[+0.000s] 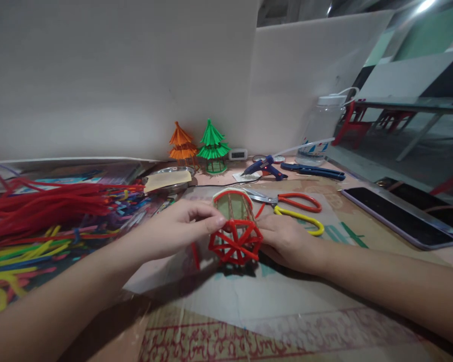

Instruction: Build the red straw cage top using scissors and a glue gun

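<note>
We note low passage over the near work surface (279, 306), between the forearms; mid-scene, the red frame (236, 242) with the left hand (189, 221) and right hand (289, 242) blocks the way. We record further obstacles: pipe cleaners (49, 206) left, scissors (298, 201) and glue gun (265, 167) beyond the frame, phone (396, 216) right.

One head view, above and behind the left hand (186, 223) and right hand (287, 241), facing forward-down, near, wall (117, 75) beyond the grip
</note>
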Motion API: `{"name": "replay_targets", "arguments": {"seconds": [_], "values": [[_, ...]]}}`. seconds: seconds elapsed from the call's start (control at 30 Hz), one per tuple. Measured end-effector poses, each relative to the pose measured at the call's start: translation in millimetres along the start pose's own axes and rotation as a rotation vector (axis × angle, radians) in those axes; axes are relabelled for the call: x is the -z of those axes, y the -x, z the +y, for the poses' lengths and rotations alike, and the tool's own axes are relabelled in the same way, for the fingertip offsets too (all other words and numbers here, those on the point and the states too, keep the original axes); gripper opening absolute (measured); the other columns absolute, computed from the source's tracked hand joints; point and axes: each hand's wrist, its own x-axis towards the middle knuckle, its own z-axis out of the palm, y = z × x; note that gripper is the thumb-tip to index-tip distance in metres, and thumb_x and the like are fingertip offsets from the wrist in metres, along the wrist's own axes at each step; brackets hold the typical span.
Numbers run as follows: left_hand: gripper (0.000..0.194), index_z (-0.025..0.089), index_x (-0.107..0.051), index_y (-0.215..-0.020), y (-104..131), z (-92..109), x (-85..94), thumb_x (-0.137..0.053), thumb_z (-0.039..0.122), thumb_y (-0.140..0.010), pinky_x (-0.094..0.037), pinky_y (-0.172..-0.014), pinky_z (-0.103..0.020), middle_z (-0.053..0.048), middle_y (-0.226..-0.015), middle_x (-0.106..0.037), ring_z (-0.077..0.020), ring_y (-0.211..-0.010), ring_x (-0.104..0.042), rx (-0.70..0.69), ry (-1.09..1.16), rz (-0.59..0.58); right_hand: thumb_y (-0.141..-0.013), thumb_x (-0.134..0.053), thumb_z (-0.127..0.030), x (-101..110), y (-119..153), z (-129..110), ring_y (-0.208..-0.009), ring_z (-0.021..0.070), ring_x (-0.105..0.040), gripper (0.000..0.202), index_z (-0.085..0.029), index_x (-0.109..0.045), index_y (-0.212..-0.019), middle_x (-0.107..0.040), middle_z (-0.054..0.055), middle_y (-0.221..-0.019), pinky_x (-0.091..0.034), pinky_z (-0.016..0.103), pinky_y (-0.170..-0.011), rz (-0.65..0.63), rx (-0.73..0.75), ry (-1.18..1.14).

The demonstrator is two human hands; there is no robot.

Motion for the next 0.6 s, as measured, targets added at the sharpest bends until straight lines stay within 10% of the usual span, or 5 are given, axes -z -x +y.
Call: {"name": "replay_targets", "arguments": {"seconds": [0.6], "values": [[0.035, 0.018, -0.062, -0.074, 1.6, -7.3, 3.8, -0.065, 0.051, -0.086, -0.041, -0.062, -0.024, 0.001, -0.072, -0.061, -0.0136, -0.067, -0.054, 0.071, 0.078, 0.300, -0.102, -0.044, -0.023, -5.7, -1.2, 2.5, -0.069, 0.0160, -0.063, 0.028, -0.016, -0.068, -0.090, -0.071, 0.007, -0.077, -0.044, 0.027, -0.061, 0.069, 0.008, -0.046]]}}
